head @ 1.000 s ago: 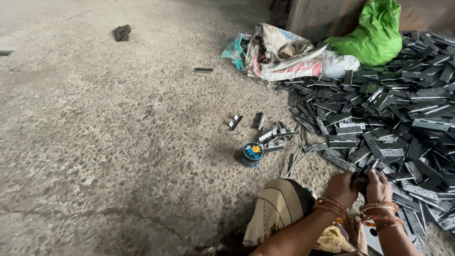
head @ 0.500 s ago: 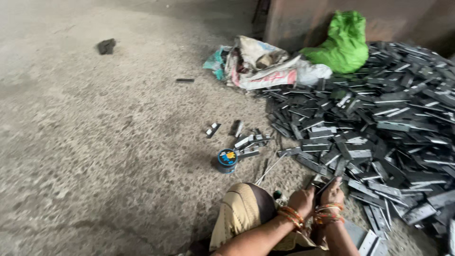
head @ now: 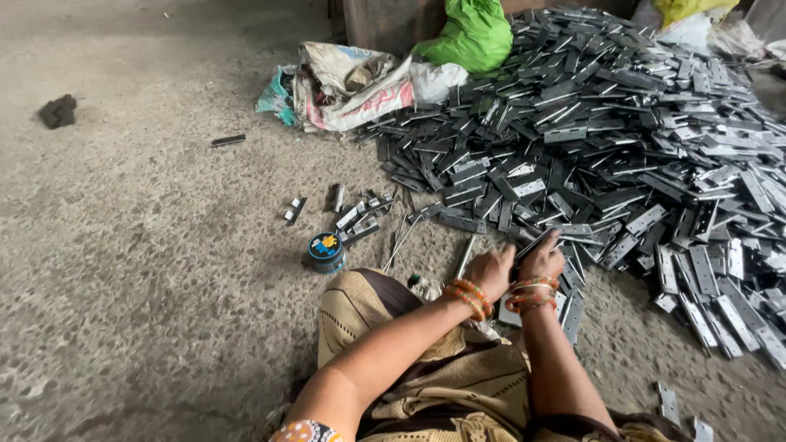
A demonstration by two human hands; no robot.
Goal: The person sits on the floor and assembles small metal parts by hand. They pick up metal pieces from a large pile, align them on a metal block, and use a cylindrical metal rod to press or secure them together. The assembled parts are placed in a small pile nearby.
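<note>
My left hand (head: 491, 268) and my right hand (head: 542, 260) are close together near the front edge of a large heap of grey metal hinge plates (head: 622, 147). Both hands grip one dark metal hinge piece (head: 534, 243) between them. Orange and red bangles (head: 468, 296) circle both wrists. My knee under a tan patterned cloth (head: 368, 307) lies just left of the hands.
A small round blue tin (head: 326, 251) stands on the concrete floor near a few loose hinge plates (head: 354, 217) and thin metal rods (head: 401, 241). Crumpled sacks (head: 352, 86) and a green bag (head: 471, 33) lie behind the heap. A dark lump (head: 59, 110) lies far left.
The view has swung so the heap fills more of the right side. My hands have risen from the lower edge towards the heap, still together on the piece.
</note>
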